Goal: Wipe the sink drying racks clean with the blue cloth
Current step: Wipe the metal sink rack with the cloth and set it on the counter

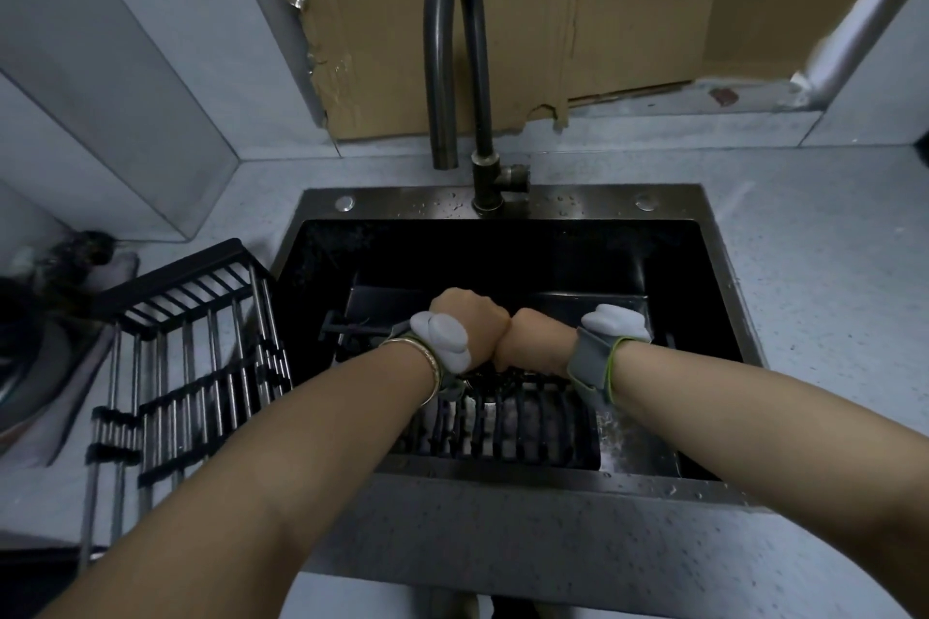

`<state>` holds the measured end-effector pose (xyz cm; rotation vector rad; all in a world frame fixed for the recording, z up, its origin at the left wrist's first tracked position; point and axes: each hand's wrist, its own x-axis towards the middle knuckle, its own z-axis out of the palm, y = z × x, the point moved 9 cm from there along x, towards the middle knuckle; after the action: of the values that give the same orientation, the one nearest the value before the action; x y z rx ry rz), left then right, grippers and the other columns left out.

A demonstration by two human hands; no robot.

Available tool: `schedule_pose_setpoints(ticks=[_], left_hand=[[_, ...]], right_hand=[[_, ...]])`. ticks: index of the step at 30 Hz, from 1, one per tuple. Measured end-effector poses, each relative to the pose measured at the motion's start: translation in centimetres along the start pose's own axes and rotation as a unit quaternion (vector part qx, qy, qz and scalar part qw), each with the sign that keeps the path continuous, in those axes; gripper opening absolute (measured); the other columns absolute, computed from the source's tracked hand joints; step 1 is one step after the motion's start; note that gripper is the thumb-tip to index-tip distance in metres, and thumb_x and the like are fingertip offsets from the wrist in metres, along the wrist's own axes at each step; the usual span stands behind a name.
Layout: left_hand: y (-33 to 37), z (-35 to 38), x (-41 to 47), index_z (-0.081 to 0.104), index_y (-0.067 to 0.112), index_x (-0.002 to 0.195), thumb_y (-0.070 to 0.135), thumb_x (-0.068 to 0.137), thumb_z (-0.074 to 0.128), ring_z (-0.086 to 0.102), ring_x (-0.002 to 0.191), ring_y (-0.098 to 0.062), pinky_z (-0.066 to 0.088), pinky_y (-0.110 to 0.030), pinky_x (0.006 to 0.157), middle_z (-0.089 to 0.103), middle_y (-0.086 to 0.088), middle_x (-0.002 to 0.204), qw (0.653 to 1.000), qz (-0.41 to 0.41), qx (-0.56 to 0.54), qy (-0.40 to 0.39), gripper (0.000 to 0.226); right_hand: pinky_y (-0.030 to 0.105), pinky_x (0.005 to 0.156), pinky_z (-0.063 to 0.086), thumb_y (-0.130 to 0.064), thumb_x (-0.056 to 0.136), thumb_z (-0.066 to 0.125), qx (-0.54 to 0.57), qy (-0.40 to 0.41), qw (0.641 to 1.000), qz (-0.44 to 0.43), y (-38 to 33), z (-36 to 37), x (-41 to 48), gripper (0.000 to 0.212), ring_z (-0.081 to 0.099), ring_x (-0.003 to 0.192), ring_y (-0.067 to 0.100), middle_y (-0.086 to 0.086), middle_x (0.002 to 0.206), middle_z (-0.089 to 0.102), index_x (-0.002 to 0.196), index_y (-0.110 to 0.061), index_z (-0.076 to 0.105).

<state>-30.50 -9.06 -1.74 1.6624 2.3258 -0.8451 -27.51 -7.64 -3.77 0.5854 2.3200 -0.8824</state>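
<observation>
Inside the sink (502,204), the left hand (470,322) and the right hand (538,339) touch side by side above a dark rack (502,412). Their fingers are hidden, so I cannot tell what they hold. Another rack (191,367) lies on the desk (804,266), left of the sink.

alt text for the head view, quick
The left hand and right hand meet knuckle to knuckle in a black sink above a slatted drying rack; whatever they hold is hidden. A second rack lies on the counter at left.

A dark gooseneck faucet (480,91) stands in front of torn brown cardboard (603,15).
</observation>
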Motion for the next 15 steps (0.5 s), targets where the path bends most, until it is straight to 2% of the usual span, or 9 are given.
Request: schedule_pose_setpoints(ticks=[2, 4, 5, 7, 9, 11, 12, 14, 15], left_hand=[[0.0, 0.2, 0.0, 0.06, 0.012, 0.105, 0.012, 0.096, 0.048, 0.064, 0.097, -0.027, 0.042, -0.033, 0.067, 0.065, -0.009, 0.109, 1.0, -0.003, -0.007, 0.013, 0.015], [-0.2, 0.5, -0.3, 0.063, 0.013, 0.097, 0.012, 0.096, 0.05, 0.065, 0.089, -0.026, 0.041, -0.032, 0.063, 0.067, -0.007, 0.103, 0.999, -0.014, -0.033, 0.03, 0.013], [-0.3, 0.9, -0.1, 0.064, 0.014, 0.095, 0.013, 0.095, 0.05, 0.065, 0.087, -0.025, 0.04, -0.032, 0.062, 0.068, -0.007, 0.1, 0.998, -0.027, -0.051, 0.031, 0.014], [-1.0, 1.4, -0.3, 0.065, 0.013, 0.097, 0.013, 0.095, 0.051, 0.064, 0.085, -0.026, 0.039, -0.032, 0.062, 0.068, -0.008, 0.1, 0.99, -0.071, -0.105, 0.056, 0.014], [-2.0, 1.9, -0.5, 0.057, 0.01, 0.111, 0.012, 0.093, 0.051, 0.062, 0.092, -0.029, 0.039, -0.033, 0.066, 0.064, -0.012, 0.108, 0.973, -0.119, -0.189, 0.057, 0.018], [-3.6, 3.2, -1.0, 0.046, 0.005, 0.119, 0.015, 0.09, 0.056, 0.061, 0.099, -0.033, 0.042, -0.036, 0.069, 0.06, -0.017, 0.113, 0.933, -0.168, -0.318, 0.015, 0.032], [-4.2, 4.3, -1.4, 0.043, 0.004, 0.119, 0.017, 0.089, 0.059, 0.06, 0.101, -0.034, 0.044, -0.036, 0.071, 0.059, -0.018, 0.114, 0.904, -0.186, -0.386, -0.014, 0.036], [-4.7, 5.8, -2.1, 0.043, 0.004, 0.113, 0.017, 0.087, 0.062, 0.06, 0.097, -0.035, 0.049, -0.037, 0.071, 0.057, -0.018, 0.107, 0.835, -0.195, -0.513, -0.043, 0.035], [-4.9, 5.8, -2.4, 0.045, 0.005, 0.104, 0.016, 0.087, 0.062, 0.061, 0.09, -0.035, 0.051, -0.037, 0.068, 0.056, -0.019, 0.098, 0.802, -0.193, -0.566, -0.022, 0.026]], right_hand=[[0.017, 0.05, 0.03, -0.01, 0.091, 0.054, 0.002, -0.025, 1.0, 0.018, 0.3, 0.6, 0.3, 0.013, 0.044, 0.072, 0.02, 0.004, 0.071, 0.045, 0.092, -0.001, 0.064], [0.018, 0.05, 0.032, -0.012, 0.09, 0.057, 0.026, -0.027, 0.999, 0.034, 0.1, 0.6, 0.1, 0.023, 0.042, 0.061, 0.017, 0.004, 0.07, 0.044, 0.068, -0.011, 0.052], [0.019, 0.049, 0.032, -0.012, 0.09, 0.057, 0.036, -0.022, 0.998, 0.041, 0.4, 0.5, 0.0, 0.027, 0.042, 0.06, 0.017, 0.004, 0.069, 0.044, 0.065, -0.012, 0.048], [0.022, 0.05, 0.032, -0.011, 0.089, 0.057, 0.052, 0.002, 0.998, 0.032, 0.3, 0.3, 0.6, 0.024, 0.044, 0.069, 0.021, 0.008, 0.071, 0.045, 0.066, -0.009, 0.05], [0.024, 0.052, 0.034, -0.011, 0.089, 0.057, 0.086, 0.002, 0.996, 0.028, 0.5, 0.4, 1.0, 0.02, 0.043, 0.068, 0.022, 0.011, 0.071, 0.045, 0.071, -0.007, 0.05], [0.024, 0.046, 0.034, -0.012, 0.087, 0.058, 0.192, 0.008, 0.98, 0.059, 1.1, 0.5, 1.2, 0.014, 0.042, 0.054, 0.018, 0.008, 0.065, 0.045, 0.078, -0.007, 0.049], [0.024, 0.044, 0.034, -0.013, 0.087, 0.058, 0.271, 0.015, 0.959, 0.085, 1.7, 0.8, 1.4, 0.012, 0.041, 0.051, 0.016, 0.006, 0.064, 0.045, 0.083, -0.008, 0.048], [0.027, 0.051, 0.042, -0.016, 0.089, 0.057, 0.405, 0.035, 0.906, 0.119, 2.1, 1.3, 1.1, 0.011, 0.045, 0.056, 0.016, 0.007, 0.071, 0.048, 0.092, -0.01, 0.049], [0.031, 0.058, 0.047, -0.019, 0.089, 0.058, 0.45, 0.048, 0.885, 0.108, 1.6, 1.4, 1.1, 0.017, 0.05, 0.062, 0.018, 0.008, 0.078, 0.05, 0.101, -0.011, 0.049]])
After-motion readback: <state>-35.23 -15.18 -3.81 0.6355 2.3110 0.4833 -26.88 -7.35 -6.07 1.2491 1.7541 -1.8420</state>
